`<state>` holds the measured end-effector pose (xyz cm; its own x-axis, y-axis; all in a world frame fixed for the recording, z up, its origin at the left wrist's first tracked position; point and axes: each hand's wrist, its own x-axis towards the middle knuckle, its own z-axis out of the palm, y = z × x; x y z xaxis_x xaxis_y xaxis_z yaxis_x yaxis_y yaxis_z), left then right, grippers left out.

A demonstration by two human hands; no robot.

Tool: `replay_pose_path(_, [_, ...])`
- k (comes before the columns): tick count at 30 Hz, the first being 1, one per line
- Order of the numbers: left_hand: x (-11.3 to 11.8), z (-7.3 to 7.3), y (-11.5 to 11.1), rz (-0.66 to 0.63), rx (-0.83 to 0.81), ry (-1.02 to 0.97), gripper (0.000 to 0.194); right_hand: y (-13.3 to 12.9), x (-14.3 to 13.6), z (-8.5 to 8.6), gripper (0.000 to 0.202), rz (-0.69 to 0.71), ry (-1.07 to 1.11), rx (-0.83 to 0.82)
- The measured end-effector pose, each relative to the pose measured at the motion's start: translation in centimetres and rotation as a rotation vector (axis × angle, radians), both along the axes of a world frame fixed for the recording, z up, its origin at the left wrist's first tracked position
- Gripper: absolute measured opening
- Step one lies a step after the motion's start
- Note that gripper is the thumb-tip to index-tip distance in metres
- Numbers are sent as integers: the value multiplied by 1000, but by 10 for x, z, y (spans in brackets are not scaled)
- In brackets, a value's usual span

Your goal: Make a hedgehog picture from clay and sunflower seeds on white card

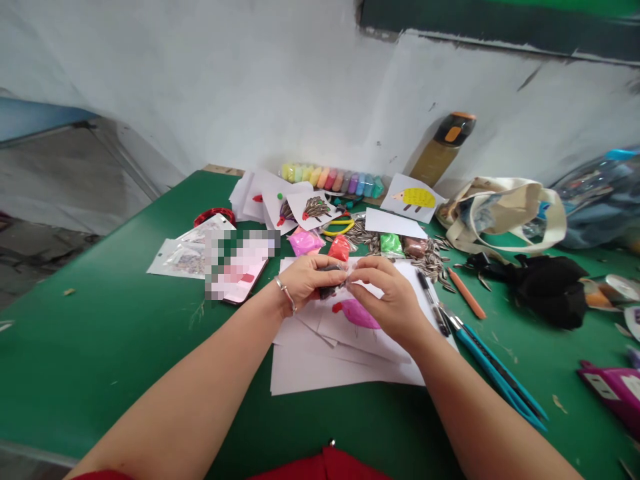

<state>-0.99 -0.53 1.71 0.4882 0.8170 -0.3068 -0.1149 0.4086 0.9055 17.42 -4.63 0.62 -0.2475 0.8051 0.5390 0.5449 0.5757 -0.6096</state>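
Dark packet [329, 291] between both hands [303, 280]; above white paper [305, 370].

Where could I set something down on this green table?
Mostly bare table lies between the phone, left forearm and left edge; a smaller patch parts the papers from red clothing. Beyond the papers, seeds, packets and drawings crowd together.

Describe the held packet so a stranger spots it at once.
On the green table lie white paper sheets, with the left hand and right hand above them. The left grips the small dark plastic-wrapped packet; the right touches its end. Beyond lie a pink packet, red packet and green packet; only this blackish one is held.
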Motion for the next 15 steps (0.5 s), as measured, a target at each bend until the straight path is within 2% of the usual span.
replay_pose_path(5, [1,2,-2,16,-74,-13,37,0,-2,-2,14,48,-47,41])
replay_pose_path(15, [3,1,-4,27,-89,17,35,-3,-6,-1,14,20,-167,157])
